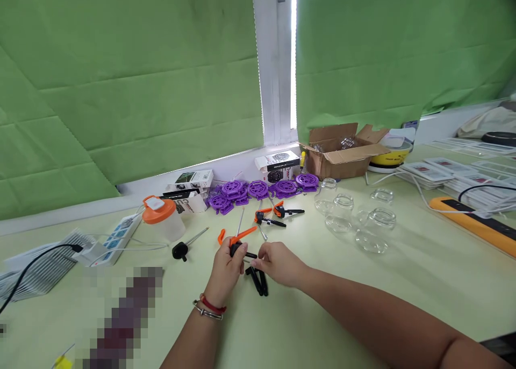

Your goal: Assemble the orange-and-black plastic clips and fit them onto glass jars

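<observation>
My left hand [229,269] is closed on a black crank part with an orange lever [243,235] and a thin metal rod. In front of it, my right hand [278,263] pinches at a thin pin beside the part's black handle [250,255]; the fingertips partly hide it. Two loose black handles [258,282] lie just below my hands. Beyond them rest two similar black-and-orange crank parts [269,218] [287,211] with metal rods. Left of my left hand lies a black part with a metal rod [181,250], without orange.
Purple plastic wheel-shaped parts [258,189] line the back, near printed boxes [278,165]. Clear jars [375,230] stand right, before an open cardboard box [342,154]. An orange-lidded container [163,218] and a power strip [121,239] with cables are left. An orange-black bar [475,224] lies far right.
</observation>
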Tool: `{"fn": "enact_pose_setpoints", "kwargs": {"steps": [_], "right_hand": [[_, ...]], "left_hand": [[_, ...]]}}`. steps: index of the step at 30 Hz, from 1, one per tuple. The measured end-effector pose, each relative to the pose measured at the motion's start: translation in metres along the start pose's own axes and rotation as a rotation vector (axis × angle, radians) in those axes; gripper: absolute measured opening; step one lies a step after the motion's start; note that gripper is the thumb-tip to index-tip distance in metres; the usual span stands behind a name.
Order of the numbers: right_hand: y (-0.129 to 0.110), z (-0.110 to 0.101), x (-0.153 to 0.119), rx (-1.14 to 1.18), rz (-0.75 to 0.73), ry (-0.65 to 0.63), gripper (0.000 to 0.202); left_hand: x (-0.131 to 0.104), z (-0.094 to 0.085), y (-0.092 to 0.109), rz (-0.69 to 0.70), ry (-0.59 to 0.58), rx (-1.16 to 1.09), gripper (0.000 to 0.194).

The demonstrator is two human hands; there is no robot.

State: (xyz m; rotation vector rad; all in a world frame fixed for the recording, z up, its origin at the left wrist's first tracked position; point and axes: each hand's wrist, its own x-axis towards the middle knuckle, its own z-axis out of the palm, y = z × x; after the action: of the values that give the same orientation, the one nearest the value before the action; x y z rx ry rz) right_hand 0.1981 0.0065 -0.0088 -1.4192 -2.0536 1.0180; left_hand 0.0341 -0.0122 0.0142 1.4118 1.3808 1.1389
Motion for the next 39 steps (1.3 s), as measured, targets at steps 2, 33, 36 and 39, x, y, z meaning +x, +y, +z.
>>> {"fn": "enact_pose_setpoints", "kwargs": {"steps": [2, 33, 36, 39], "right_hand": [[-0.001, -0.002, -0.003, -0.148, 0.08, -0.015, 0.031], [0.007, -0.022, 0.002, -0.092, -0.369, -0.01, 0.021], [0.009, -0.02, 0.002, -0.069, -0.356, 0.006, 0.022], [0.011, -0.018, 0.002, -0.022, -0.316, 0.021, 0.021]], "left_hand": [[0.001, 0.002, 0.0, -0.036, 0.065, -0.074, 0.03], [0.004, 0.009, -0.006, -0.316, 0.036, -0.512, 0.031], [0.002, 0.01, -0.005, -0.33, 0.03, -0.561, 0.032], [0.001, 0.013, -0.006, -0.32, 0.026, -0.6, 0.033]]}}
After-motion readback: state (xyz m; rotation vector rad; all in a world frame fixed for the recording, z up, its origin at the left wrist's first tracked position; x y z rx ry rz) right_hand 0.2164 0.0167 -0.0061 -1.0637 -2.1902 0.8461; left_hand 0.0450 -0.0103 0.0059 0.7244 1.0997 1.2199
